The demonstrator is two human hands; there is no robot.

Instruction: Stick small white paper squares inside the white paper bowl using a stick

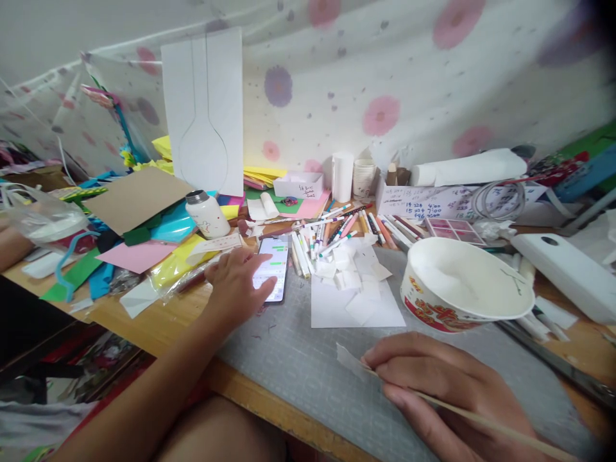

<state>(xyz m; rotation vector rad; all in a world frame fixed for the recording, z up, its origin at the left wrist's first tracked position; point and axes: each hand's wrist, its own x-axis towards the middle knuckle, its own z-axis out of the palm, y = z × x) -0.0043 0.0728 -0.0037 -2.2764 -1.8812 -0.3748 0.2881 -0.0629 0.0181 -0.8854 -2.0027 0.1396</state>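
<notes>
My left hand (238, 282) hovers at or rests on the lit screen of a smartphone (276, 256), its fingers spread. The phone lies face up on the grey cutting mat (298, 366) and shows a chat with a keyboard. Between the thumb and fingers of my right hand (433, 378) is a thin wooden stick (481, 420). A small translucent scrap (350, 360) sits at the stick's tip. Just beyond that hand stands a large paper bowl (462, 282) with white contents. White paper pieces (353, 269) lie on a white sheet (337, 314) between the phone and the bowl.
Many markers (332, 234) are heaped behind the paper pieces. A white bottle (208, 215) and coloured paper (137, 255) crowd the left side. At the back are a drawn white board (205, 115), paper cups (364, 178) and a box (409, 204). A white device (568, 273) lies far right.
</notes>
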